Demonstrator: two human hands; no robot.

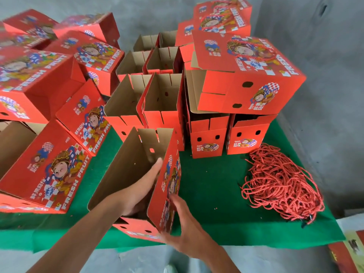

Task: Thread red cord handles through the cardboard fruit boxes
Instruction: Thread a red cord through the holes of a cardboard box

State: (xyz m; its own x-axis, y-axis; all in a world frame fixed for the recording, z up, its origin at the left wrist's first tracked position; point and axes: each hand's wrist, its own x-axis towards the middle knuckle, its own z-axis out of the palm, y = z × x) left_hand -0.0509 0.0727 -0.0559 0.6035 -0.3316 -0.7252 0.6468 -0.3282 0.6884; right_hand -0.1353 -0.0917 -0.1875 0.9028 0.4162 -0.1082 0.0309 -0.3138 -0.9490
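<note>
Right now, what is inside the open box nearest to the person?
The left hand reaches inside the open box, against its right wall. The box bottom beneath it is hidden.

Bare green counter [206,186] between near open box [137,174] and cord pile [279,184]: clear passage. Left side blocked by closed boxes [49,170]. Rear walled by open-box rows [157,99] and stacked boxes [246,75]. Near box interior occupied by left hand [137,192]; right hand [183,229] against its outer wall.
</note>
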